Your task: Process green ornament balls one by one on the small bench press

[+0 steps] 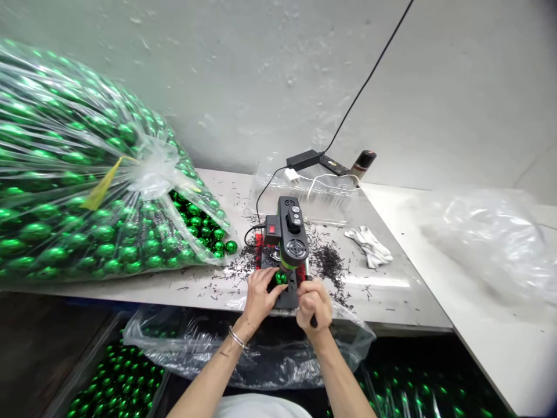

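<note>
A black bench machine (292, 232) with a red switch stands on the white table. Under its head is a shiny green ball (281, 277), held between the thumb and fingers of my left hand (260, 295). My right hand (314, 303) is wrapped round the black handle (313, 320) at the machine's right side. Small black strips (328, 262) lie scattered around the base.
A big clear bag (104, 220) of green balls fills the left, one ball (231, 247) at its opening. White gloves (369, 247) lie right of the machine. Boxes of green balls (117, 377) and plastic film (243, 357) are below the table edge. Clear plastic (496, 244) lies far right.
</note>
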Tool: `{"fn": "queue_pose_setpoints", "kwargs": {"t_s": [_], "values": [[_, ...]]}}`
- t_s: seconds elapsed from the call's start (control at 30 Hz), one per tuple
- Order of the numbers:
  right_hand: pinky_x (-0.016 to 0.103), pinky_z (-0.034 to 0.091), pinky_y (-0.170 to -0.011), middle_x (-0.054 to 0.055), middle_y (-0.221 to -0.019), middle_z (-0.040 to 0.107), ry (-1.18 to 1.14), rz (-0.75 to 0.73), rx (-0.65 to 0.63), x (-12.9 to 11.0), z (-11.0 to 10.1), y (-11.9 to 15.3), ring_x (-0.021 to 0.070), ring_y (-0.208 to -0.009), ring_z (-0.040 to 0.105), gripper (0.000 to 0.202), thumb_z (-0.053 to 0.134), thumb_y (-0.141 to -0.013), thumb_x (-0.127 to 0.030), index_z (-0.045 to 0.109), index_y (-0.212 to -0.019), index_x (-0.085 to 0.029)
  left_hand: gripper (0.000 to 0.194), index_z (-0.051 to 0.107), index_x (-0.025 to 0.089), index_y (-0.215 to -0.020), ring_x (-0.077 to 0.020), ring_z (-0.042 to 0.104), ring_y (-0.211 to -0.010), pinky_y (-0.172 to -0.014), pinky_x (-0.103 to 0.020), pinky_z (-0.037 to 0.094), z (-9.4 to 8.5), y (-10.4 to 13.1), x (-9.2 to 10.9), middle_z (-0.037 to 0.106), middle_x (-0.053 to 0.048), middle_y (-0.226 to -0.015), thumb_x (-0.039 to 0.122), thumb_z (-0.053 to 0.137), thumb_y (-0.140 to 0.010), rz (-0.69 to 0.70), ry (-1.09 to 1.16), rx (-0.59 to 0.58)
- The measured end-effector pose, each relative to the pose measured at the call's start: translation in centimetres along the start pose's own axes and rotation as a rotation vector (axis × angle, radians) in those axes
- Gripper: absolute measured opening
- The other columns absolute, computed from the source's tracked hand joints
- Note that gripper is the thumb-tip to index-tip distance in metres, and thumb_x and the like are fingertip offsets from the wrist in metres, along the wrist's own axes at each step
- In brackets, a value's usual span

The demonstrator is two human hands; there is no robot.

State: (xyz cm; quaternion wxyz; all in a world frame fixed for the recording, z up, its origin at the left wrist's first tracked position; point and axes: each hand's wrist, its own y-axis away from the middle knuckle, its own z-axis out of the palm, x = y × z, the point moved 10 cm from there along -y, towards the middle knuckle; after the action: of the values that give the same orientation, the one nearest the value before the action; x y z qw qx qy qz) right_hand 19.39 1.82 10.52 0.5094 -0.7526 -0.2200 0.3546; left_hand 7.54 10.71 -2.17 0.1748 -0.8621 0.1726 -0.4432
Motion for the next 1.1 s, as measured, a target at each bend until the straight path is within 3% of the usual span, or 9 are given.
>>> {"fn": "queue_pose_setpoints", "kwargs": {"t_s": [0.2,0.37,0.5,0.57,0.67,0.73,0.8,0.93,1.1], "values": [[0.026,0.044,-0.061,-0.001,-0.067,0.054,-0.063,0.260,-0.018,0.0,-1.1,-4.6,0.0116,-0.066,0.057,0.029,0.045,-0.093,-0.006,0.048,-0.068,-0.020,0.034,0.066,0.020,-0.121,-0.0277,0.067,-0.106,-0.094,-0.048,0.055,-2.4,1.2,1.2,0.073,-0.012,-0.113,0.030,0.069,-0.089,0.002,0.022,0.016],[0.027,0.043,-0.061,-0.002,-0.064,0.052,-0.071,0.281,0.001,0.0,-1.2,-4.7,0.0120,-0.065,0.056,0.029,0.048,-0.093,-0.008,0.047,-0.067,-0.020,0.046,0.056,0.022,-0.137,-0.0257,0.066,-0.114,-0.098,-0.043,0.056,-1.6,8.5,3.4,0.069,-0.013,-0.125,0.026,0.065,-0.092,0.249,-0.039,-0.248],[0.027,0.043,-0.059,-0.001,-0.066,0.054,-0.077,0.254,0.009,0.0,-1.0,-3.7,0.0130,-0.065,0.057,0.027,0.047,-0.092,-0.007,0.049,-0.069,-0.021,0.058,0.055,0.023,-0.138,-0.0291,0.069,-0.111,-0.089,-0.042,0.061,-1.1,11.9,2.4,0.070,-0.014,-0.125,0.033,0.074,-0.084,0.226,-0.148,-0.322],[0.028,0.043,-0.059,-0.001,-0.066,0.054,-0.072,0.249,0.004,0.0,-1.0,-3.5,0.0136,-0.064,0.057,0.027,0.047,-0.092,-0.007,0.048,-0.069,-0.021,0.048,0.060,0.021,-0.132,-0.0271,0.071,-0.105,-0.087,-0.039,0.062,-2.5,10.5,2.8,0.073,-0.013,-0.118,0.034,0.071,-0.087,0.259,-0.128,-0.254],[0.029,0.043,-0.059,-0.001,-0.063,0.052,-0.058,0.236,-0.003,-0.1,-1.1,-3.6,0.0145,-0.064,0.058,0.029,0.047,-0.092,-0.007,0.048,-0.066,-0.021,0.027,0.066,0.019,-0.122,-0.0221,0.071,-0.097,-0.087,-0.035,0.059,-6.8,5.3,3.3,0.075,-0.010,-0.104,0.022,0.056,-0.097,0.316,-0.109,-0.051],[0.029,0.043,-0.058,-0.001,-0.062,0.052,-0.047,0.231,0.001,-0.2,-1.2,-3.7,0.0142,-0.062,0.057,0.031,0.046,-0.092,-0.007,0.047,-0.065,-0.021,0.025,0.068,0.019,-0.117,-0.0239,0.069,-0.099,-0.089,-0.038,0.057,-9.6,0.9,2.0,0.074,-0.012,-0.105,0.019,0.051,-0.098,0.254,-0.207,0.079],[0.028,0.042,-0.057,-0.001,-0.061,0.052,-0.037,0.226,0.009,-0.2,-1.2,-3.7,0.0136,-0.061,0.056,0.032,0.046,-0.091,-0.005,0.047,-0.064,-0.021,0.025,0.068,0.019,-0.116,-0.0273,0.065,-0.104,-0.091,-0.042,0.054,-11.1,-3.0,-0.6,0.070,-0.014,-0.113,0.020,0.051,-0.097,0.133,-0.347,0.104],[0.027,0.041,-0.055,-0.001,-0.061,0.053,-0.014,0.232,0.021,-0.3,-1.3,-3.6,0.0129,-0.060,0.056,0.031,0.046,-0.090,-0.003,0.048,-0.065,-0.021,0.015,0.066,0.017,-0.103,-0.0297,0.060,-0.098,-0.087,-0.042,0.050,-10.1,-7.6,-5.0,0.068,-0.014,-0.101,0.020,0.056,-0.093,0.022,-0.539,-0.080],[0.027,0.040,-0.052,-0.001,-0.061,0.053,0.008,0.287,0.057,-0.3,-1.3,-3.3,0.0125,-0.058,0.055,0.031,0.045,-0.092,-0.005,0.048,-0.065,-0.020,0.003,0.065,0.017,-0.087,-0.0310,0.058,-0.093,-0.078,-0.038,0.048,-7.4,-8.4,-6.4,0.067,-0.015,-0.088,0.015,0.063,-0.085,0.084,-0.679,-0.291]]}}
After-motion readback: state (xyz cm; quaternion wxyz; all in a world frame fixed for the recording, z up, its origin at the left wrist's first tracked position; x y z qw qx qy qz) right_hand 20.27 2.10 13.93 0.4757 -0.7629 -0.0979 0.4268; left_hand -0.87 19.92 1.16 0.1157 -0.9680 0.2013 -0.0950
